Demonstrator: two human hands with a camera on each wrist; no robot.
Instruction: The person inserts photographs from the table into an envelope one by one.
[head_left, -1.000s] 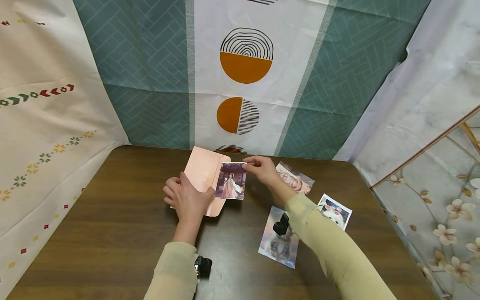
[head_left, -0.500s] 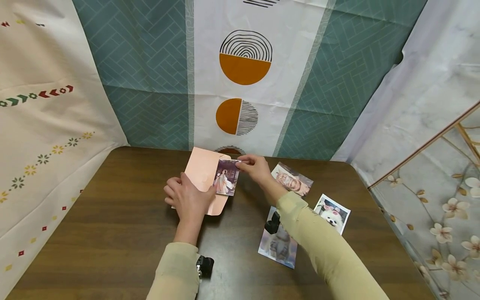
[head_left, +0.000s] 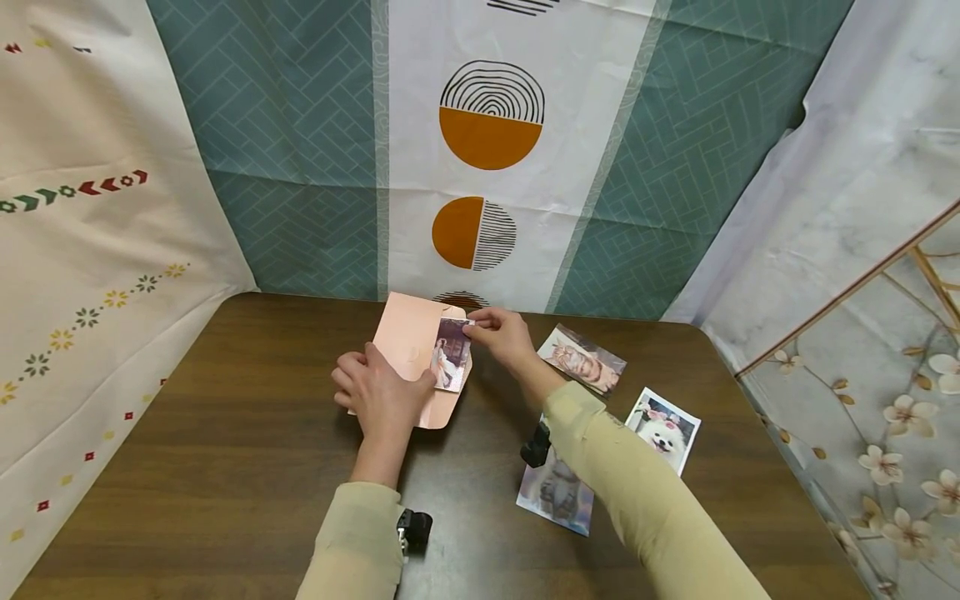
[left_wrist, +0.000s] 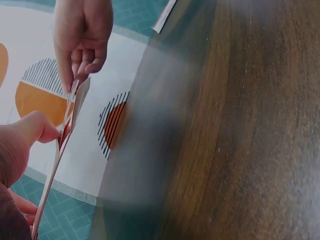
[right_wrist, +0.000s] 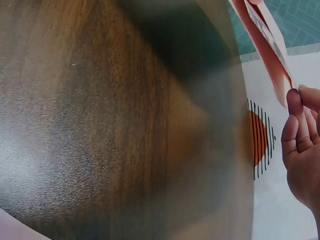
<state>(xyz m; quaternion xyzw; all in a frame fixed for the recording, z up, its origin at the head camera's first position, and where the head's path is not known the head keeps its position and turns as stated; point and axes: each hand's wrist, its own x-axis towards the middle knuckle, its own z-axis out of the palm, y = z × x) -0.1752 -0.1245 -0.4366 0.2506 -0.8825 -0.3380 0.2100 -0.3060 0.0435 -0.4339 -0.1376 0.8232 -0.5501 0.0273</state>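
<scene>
Surface: brown wood-grained.
Left grip: holds pink paper envelope.
Right grip: pinches rectangular printed photo, now deeper inside, leftward.

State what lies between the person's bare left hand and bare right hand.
In the head view, a rectangular printed photo card, partly inside the pink paper envelope, which the left hand grips.

Teal-and-white cloth at upper centre of the head view, cream cloth upper left, blossom-printed cloth right, brown table below.
</scene>
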